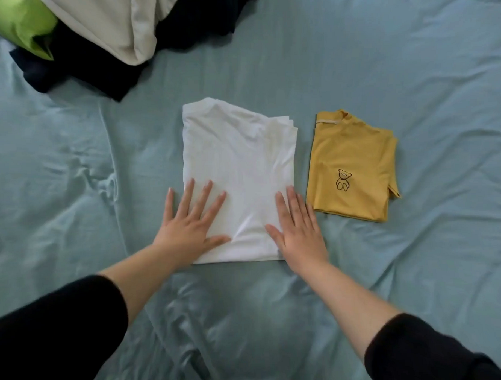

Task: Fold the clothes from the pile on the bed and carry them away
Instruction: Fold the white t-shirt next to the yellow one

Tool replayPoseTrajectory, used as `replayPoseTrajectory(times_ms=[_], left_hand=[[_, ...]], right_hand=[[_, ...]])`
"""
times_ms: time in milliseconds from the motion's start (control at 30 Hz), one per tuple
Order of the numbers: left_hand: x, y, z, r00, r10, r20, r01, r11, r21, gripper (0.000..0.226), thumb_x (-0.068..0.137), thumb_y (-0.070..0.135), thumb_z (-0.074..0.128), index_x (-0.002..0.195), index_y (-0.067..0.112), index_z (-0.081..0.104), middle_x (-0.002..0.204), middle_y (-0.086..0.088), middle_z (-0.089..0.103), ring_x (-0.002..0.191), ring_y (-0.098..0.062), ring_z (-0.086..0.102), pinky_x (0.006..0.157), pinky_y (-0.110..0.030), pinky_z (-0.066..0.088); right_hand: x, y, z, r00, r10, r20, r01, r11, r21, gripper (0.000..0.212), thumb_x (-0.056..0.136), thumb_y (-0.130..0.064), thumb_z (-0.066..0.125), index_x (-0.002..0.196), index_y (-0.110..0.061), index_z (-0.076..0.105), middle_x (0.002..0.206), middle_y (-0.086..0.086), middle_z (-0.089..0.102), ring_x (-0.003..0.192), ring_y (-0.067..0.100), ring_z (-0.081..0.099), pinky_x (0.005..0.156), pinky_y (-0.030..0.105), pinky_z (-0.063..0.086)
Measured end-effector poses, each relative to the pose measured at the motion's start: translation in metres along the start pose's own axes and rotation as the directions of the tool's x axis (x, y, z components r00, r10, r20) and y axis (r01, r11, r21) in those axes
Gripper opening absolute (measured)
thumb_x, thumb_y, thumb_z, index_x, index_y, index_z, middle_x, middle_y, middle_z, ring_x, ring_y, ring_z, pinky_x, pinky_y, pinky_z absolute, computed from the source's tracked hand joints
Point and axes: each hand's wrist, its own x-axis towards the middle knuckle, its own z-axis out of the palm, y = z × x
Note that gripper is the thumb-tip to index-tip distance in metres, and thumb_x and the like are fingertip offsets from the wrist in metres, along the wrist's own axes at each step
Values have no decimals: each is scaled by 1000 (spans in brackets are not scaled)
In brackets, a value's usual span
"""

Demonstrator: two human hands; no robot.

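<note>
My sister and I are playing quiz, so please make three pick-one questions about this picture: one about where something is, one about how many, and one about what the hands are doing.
1. Where is the yellow shirt?
A. on the floor
B. on the bed, right of the white shirt
C. on top of the white shirt

2. How many shirts lie neatly folded?
A. one
B. two
C. four

3. How are the left hand and right hand?
A. flat, fingers straight, on the white shirt
B. made into fists
C. lifting the yellow shirt

Answers: 1 B, a strip of sheet shows between the two shirts; 2 B, one white and one yellow; 3 A, both palms lie down at its near corners.
</note>
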Motion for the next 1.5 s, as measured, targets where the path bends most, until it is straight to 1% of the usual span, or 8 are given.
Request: replayPoseTrajectory(times_ms=[200,267,367,500,667,1167,1367,1500], left_hand=[[-49,-1,8,999,-34,-3,31,962,-272,112,61,97,27,144,46,-29,154,7,-38,141,-13,-36,116,-39,-19],[-39,6,-5,952,-291,-94,184,790,-584,107,67,82,54,150,41,1,163,1,1,148,-13,4,120,-37,12],[-8,9,-28,808,-584,85,290,267,-919,59,75,58,72,116,28,42,113,1,60,109,-24,60,87,-40,52],[22,17,-39,781,-589,207,351,141,-926,29,89,38,63,106,18,51,99,-1,64,95,-25,64,76,-38,51],[17,43,-73,858,-490,154,111,-116,-987,20,96,20,53,113,30,58,96,7,73,78,-7,71,58,-22,54],[78,170,-220,993,-88,-80,-78,18,-997,29,85,32,53,103,53,64,104,15,72,95,-11,71,75,-34,59],[108,178,-131,954,-151,258,274,98,-957,50,95,8,44,139,31,37,123,-13,63,86,-25,66,81,-41,56],[87,173,-89,982,-129,135,175,382,-907,74,91,4,47,151,37,18,115,-4,61,92,-19,60,79,-27,54]], right_hand=[[-44,-8,-5,989,137,49,-145,936,321,83,95,-39,53,154,-24,-3,159,-14,-2,145,4,6,119,25,7],[-30,-20,-20,899,438,14,-333,663,670,76,87,-35,67,150,-20,27,141,-16,38,131,4,37,105,22,31],[4,-29,-33,693,683,230,-499,224,837,42,81,-45,72,111,-21,55,94,-14,57,98,15,60,80,23,41],[34,-32,-43,725,584,366,-493,67,868,41,83,-44,70,69,-16,43,67,-6,48,63,13,46,61,25,39],[31,-32,-68,791,461,403,-432,-45,901,9,95,-24,58,89,-23,65,99,0,71,98,22,67,91,40,54],[-3,117,-217,784,619,46,-69,13,998,14,96,-20,57,102,-25,69,100,-3,74,89,13,70,76,29,58],[6,157,-136,652,690,315,-333,-112,936,58,93,-22,63,145,-16,39,136,10,56,117,24,58,103,42,46],[-18,150,-91,668,719,191,-403,134,906,66,87,-11,67,146,-20,39,136,2,54,113,12,55,94,24,44]])
